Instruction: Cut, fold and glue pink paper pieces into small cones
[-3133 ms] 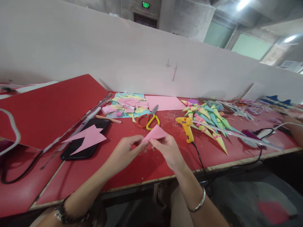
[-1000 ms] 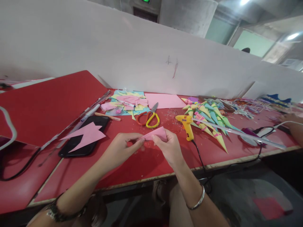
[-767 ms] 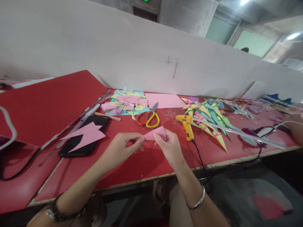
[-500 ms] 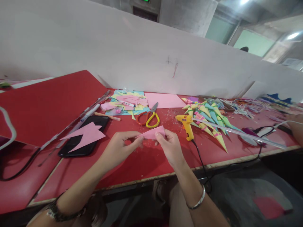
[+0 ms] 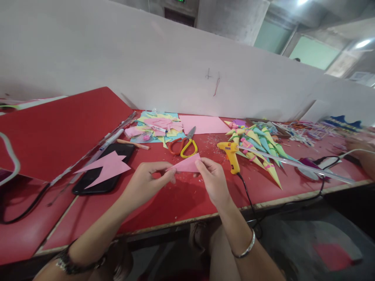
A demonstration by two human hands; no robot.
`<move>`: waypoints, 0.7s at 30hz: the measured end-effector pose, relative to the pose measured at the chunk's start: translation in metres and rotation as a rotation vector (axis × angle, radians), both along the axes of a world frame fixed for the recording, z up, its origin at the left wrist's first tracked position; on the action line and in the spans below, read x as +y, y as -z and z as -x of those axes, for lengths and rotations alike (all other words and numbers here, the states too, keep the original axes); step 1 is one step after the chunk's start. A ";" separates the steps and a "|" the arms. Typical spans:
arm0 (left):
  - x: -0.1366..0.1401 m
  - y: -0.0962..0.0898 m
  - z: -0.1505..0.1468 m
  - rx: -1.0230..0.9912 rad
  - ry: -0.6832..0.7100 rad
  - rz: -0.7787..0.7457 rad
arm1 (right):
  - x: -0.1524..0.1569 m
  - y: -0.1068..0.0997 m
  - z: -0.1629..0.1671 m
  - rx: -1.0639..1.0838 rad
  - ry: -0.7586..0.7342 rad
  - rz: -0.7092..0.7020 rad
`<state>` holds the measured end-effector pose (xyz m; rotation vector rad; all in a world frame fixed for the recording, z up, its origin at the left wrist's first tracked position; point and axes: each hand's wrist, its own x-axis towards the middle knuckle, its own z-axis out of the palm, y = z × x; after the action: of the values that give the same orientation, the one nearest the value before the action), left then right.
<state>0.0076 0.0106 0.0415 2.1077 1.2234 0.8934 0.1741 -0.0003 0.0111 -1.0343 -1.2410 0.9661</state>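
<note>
Between my two hands a pink paper triangle (image 5: 186,164) is held above the red table. My left hand (image 5: 149,178) pinches its narrow tip between thumb and fingers. At the wider end, my right hand (image 5: 213,177) grips the edge, thumb on the near face. Just beyond the paper lie scissors (image 5: 189,145) with one red and one yellow handle. A yellow glue gun (image 5: 231,154) with a long clear glue stick rests to the right of my right hand. Left of my left hand, cut pink paper pieces (image 5: 109,168) lie on a black phone (image 5: 98,185).
Pink, yellow and blue paper scraps (image 5: 158,127) and a pink sheet (image 5: 205,125) lie by the white partition (image 5: 175,66). Several paper cones (image 5: 258,144) are piled behind the glue gun. A red board (image 5: 64,128) leans at left. Another person's blurred arm (image 5: 363,154) is at far right.
The fingers of my right hand have shifted on the paper's wide end, the thumb now nearer the upper corner. The triangle has tilted slightly. My left hand keeps its pinch on the tip.
</note>
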 end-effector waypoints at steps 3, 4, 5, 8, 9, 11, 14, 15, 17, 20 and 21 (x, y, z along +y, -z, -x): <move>0.000 0.000 0.000 0.000 -0.002 0.001 | 0.000 -0.002 0.000 -0.003 0.015 -0.007; 0.000 0.000 0.001 0.001 -0.001 0.001 | 0.000 -0.002 0.000 -0.001 0.018 -0.011; 0.000 0.000 0.001 0.004 0.001 0.001 | 0.000 -0.001 0.000 0.000 0.018 -0.014; 0.002 0.000 0.002 0.010 0.013 0.000 | 0.001 0.000 -0.001 0.004 0.011 -0.019; 0.002 0.000 0.002 0.012 0.018 0.001 | 0.001 0.001 -0.001 0.004 0.008 -0.021; 0.003 0.000 0.002 0.014 0.025 0.001 | 0.002 0.002 -0.001 0.005 0.001 -0.022; 0.004 0.001 0.003 0.016 0.020 0.007 | 0.003 0.004 -0.002 0.025 0.006 -0.015; 0.004 0.001 0.003 0.018 0.015 0.010 | 0.003 0.005 -0.002 0.047 0.009 -0.009; 0.005 0.002 0.005 0.027 0.006 0.023 | 0.004 0.007 -0.002 0.117 0.015 0.014; 0.005 0.002 0.006 0.035 0.000 0.028 | 0.005 0.009 -0.001 0.191 -0.006 0.048; 0.005 0.002 0.006 0.035 0.000 0.026 | 0.004 0.009 -0.001 0.176 -0.019 0.041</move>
<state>0.0019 0.0156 0.0395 2.1112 1.2464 0.8395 0.1753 0.0040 0.0026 -0.9499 -1.0914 1.0775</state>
